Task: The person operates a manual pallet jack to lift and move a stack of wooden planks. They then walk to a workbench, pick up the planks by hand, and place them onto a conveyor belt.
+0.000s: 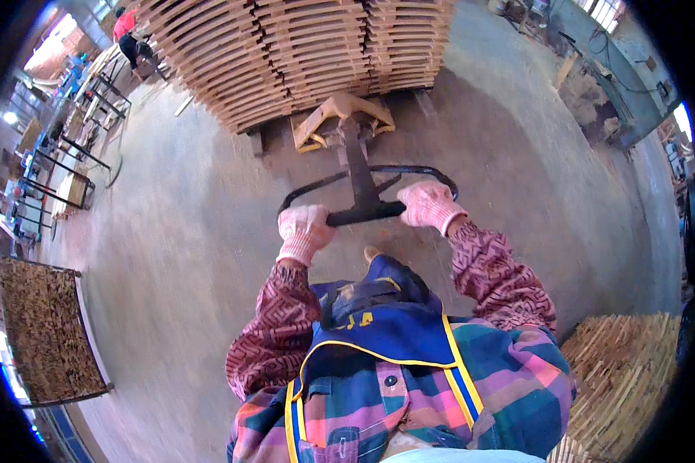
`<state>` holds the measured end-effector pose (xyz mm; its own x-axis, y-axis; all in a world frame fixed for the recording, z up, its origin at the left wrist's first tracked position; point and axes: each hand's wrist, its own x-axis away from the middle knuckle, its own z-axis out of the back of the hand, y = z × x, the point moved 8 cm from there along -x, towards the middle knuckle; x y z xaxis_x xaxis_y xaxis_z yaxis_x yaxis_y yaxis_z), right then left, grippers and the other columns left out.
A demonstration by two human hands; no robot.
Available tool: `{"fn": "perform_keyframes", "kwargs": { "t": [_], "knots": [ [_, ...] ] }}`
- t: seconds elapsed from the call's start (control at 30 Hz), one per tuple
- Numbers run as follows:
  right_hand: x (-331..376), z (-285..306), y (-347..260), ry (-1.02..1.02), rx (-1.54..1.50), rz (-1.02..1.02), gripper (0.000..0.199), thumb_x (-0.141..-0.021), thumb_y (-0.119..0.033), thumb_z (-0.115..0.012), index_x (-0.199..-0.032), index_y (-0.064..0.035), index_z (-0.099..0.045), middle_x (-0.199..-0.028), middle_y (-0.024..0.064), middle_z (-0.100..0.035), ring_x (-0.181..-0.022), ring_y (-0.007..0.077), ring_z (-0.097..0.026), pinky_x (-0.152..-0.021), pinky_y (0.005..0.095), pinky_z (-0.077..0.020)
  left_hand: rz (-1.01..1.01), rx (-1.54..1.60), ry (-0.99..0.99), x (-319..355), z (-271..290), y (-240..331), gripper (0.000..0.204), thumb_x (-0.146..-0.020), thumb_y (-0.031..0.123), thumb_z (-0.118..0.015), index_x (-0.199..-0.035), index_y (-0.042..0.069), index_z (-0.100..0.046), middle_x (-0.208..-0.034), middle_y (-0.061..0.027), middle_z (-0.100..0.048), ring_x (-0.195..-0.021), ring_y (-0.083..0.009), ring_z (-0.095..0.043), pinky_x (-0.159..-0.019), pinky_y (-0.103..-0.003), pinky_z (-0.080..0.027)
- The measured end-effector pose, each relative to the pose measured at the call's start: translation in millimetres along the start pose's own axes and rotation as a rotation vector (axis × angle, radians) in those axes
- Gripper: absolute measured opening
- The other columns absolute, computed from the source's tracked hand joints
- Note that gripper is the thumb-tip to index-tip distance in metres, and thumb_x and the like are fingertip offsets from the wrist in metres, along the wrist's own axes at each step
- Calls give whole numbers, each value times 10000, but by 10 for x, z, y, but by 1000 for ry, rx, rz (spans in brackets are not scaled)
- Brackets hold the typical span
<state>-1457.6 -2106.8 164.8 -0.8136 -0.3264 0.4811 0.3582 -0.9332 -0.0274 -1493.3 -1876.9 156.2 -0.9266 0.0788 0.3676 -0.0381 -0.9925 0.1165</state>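
In front of me stands a yellow pallet jack [344, 109] with a black loop handle [363, 210]. My left hand [304, 229], in a pink knit glove, is wrapped round the left side of the handle. The right side is gripped by my right hand [431, 205], gloved the same way. Beyond the jack rises a tall load of stacked wooden slats [309, 54], in several columns. The jack's forks are hidden beneath the load.
A person [128, 38] in a red top bends over at the far left. Metal work frames [77, 147] line the left side, near a dark stack of wood pieces [50, 332]. More stacked sticks [625, 378] stand close at my right. Machinery [618, 85] lies far right.
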Motion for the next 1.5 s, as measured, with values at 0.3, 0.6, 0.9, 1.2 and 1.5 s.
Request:
{"fn": "perform_keyframes", "kwargs": {
  "t": [0.3, 0.6, 0.9, 1.2, 1.5],
  "knots": [
    [414, -590, -406, -47, -52, -118, 377, -761, -241, -636, -1115, -185, -752, -1027, 169, -733, -995, 352, -703, -825, 481, -565, -32, -23, -153, 481, -570, -126, 345, -812, 475, -674, -973, 187, -774, -937, -96, -757, -916, -292, -732, -784, -428, -569],
    [775, -1276, -559, -15, -11, 6, 305, -733, -300, -633, -963, -145, -762, -917, 104, -755, -885, 305, -728, -690, 461, -573, -137, -34, -240, 846, -1147, 9, 300, -778, 376, -698, -962, 163, -799, -924, -111, -761, -882, -304, -743, -769, -425, -583],
    [644, -1486, -423, -181, -113, 245, 415, -741, -416, -674, -993, -98, -758, -945, 190, -724, -924, 362, -699, -820, 472, -552, -272, 45, -160, 695, -1764, -257, 291, -809, 383, -612, -938, 190, -787, -894, -119, -744, -842, -311, -733, -719, -448, -584],
    [834, -2597, -355, -404, -117, 111, 447, -694, -411, -670, -1031, -137, -776, -1012, 139, -747, -963, 322, -713, -826, 478, -560, -135, -41, -447, 1017, -2524, -98, 340, -768, 403, -685, -1026, 199, -772, -992, -96, -755, -941, -306, -724, -825, -439, -564],
    [630, 227, -254, 70, -148, 141, 430, -716, -463, -729, -859, -59, -753, -838, 197, -710, -797, 373, -698, -686, 487, -558, -32, -48, 162, 653, 233, -261, 263, -743, 418, -717, -809, 165, -752, -770, -98, -722, -707, -290, -720, -627, -431, -565]
  ]
}}
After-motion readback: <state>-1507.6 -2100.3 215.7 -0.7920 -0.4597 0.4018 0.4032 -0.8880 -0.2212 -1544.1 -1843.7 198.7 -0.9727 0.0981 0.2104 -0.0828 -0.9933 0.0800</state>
